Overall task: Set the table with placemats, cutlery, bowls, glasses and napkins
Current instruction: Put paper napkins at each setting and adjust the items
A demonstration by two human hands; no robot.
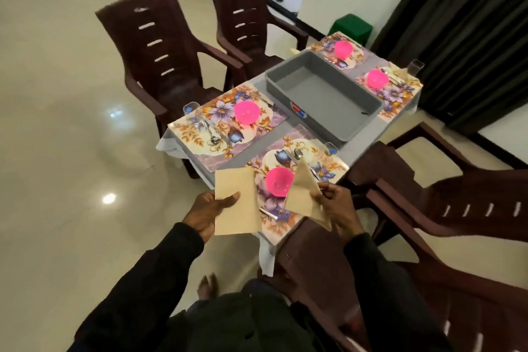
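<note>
Left hand [204, 210], right hand [338, 208] grip 2 tan, seemingly paper napkins [240, 218].

The flat napkin [237, 203] hides the fingers of your left hand [204, 208]; between it and your folded napkin [304, 194], a cutlery piece [268, 214] shows too little to identify.

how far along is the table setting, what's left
Done: all four placemats carry pink bowls, and the far-right place has a folded napkin. In hand: the left hand holds a flat napkin, and the right hand holds a triangle-folded napkin over the nearest mat. Left: napkins for at least the two near places. The grey tray looks empty.
</note>
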